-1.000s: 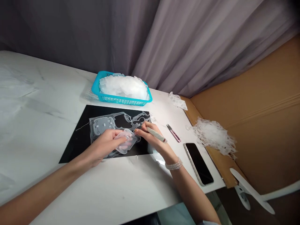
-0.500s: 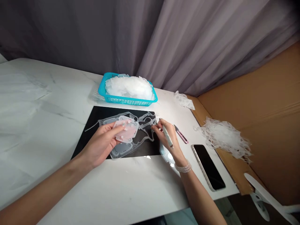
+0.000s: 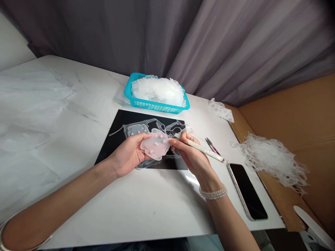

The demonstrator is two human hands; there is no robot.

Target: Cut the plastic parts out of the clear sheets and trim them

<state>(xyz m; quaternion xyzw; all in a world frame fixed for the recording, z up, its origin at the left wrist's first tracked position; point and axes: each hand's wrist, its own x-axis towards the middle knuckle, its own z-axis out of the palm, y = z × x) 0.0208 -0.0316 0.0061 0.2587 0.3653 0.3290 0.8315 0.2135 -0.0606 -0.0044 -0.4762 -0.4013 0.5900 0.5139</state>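
Translucent piece [image 3: 156, 143] was held up over the black mat [image 3: 111, 150], between the two hands, face tilted upward. Its left side was pinched in the left hand [image 3: 132, 153]: thumb along the far-left edge, other fingers curled beneath, partly hidden. Piece lay to the right of the left hand and to the left of the right hand [image 3: 192, 151]; more of it was covered by the left grip. At its right edge, right thumb and a fingertip were brought together, apparently touching; whether the edge was pinched could not be told. No clear long axis was shown by the piece, roughly as broad as deep. A pale pen-like tool [image 3: 205, 150] was clasped in the right hand, its axis slanted from far left to near right, far-left end just beside the piece's right edge. Behind and below, a clear sheet [image 3: 137, 129] with molded shapes was spread on the mat. Pink-handled snips [image 3: 212, 146] and a phone [image 3: 248, 191] were laid to the right, blue basket [image 3: 157, 106] to the far side.
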